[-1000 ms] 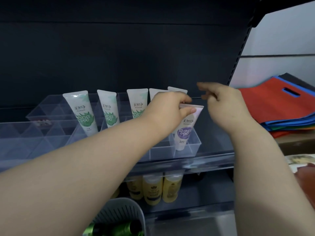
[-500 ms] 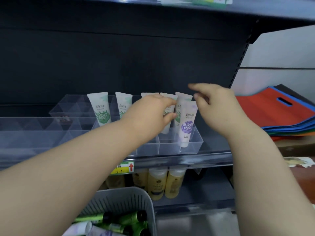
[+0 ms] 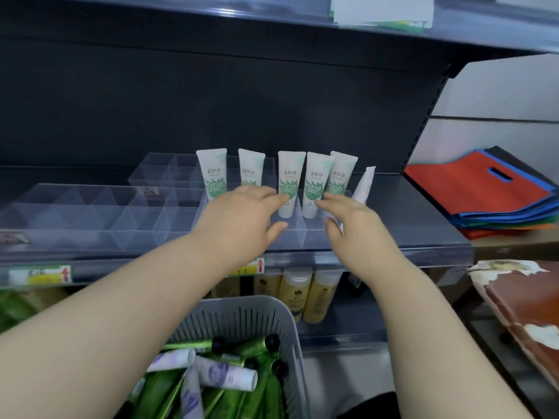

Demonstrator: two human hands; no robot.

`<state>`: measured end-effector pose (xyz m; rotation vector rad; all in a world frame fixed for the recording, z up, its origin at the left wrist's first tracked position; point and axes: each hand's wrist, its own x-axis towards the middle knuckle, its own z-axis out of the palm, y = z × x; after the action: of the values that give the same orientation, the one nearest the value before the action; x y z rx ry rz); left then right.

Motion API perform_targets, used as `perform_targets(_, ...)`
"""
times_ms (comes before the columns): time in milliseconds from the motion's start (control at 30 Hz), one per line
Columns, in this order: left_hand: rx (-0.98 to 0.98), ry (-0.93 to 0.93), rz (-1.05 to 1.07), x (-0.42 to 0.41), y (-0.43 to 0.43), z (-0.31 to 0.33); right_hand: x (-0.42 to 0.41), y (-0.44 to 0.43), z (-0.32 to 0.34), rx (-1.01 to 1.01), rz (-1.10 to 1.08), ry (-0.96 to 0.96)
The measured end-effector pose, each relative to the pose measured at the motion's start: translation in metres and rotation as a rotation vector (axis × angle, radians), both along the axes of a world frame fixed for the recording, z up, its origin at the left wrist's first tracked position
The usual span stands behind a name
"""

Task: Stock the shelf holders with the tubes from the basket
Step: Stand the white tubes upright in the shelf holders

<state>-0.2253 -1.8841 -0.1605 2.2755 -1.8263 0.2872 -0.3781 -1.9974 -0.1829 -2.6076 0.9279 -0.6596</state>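
Several white tubes with green labels [image 3: 317, 182] stand upright in a clear divided holder [image 3: 298, 235] on the dark shelf. At the holder's right end a white tube [image 3: 365, 182] leans, seen edge-on, its lower part hidden behind my right hand [image 3: 354, 220]. That hand has its fingers stretched left toward the tubes; I cannot tell whether it touches the leaning tube. My left hand [image 3: 242, 219] reaches in with straight fingers just in front of the green-label tubes and holds nothing. Below, a grey basket [image 3: 286, 316] holds green tubes and white purple-label tubes [image 3: 225, 375].
More clear divided holders [image 3: 90, 217] fill the shelf to the left. Yellow bottles [image 3: 296, 293] stand on the shelf below. A stack of coloured bags [image 3: 484, 195] lies to the right, above a worn brown surface [image 3: 520, 306]. Another shelf overhangs above.
My left hand has let go of the purple-label tube, which now leans in the holder. Both hands have drawn back toward me, and the view has pulled back, showing more of the basket.
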Motion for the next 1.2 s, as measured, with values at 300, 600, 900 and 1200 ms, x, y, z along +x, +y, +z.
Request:
perform_targets(300,0.033,0.012,0.047,0.012,0.035,-0.030,0.023,0.054,-0.024,0.038,0.155,0.153)
perform_targets(600,0.097,0.061,0.108,0.025,0.080,-0.063,0.046,0.082,-0.049,0.023,0.269,0.266)
perform_targets(900,0.298,0.161,0.180,0.029,0.148,-0.132,0.050,0.125,-0.101,0.144,0.341,0.404)
perform_targets(1200,0.591,0.559,0.372,0.018,0.185,-0.224,0.058,0.146,-0.193,0.360,0.310,0.768)
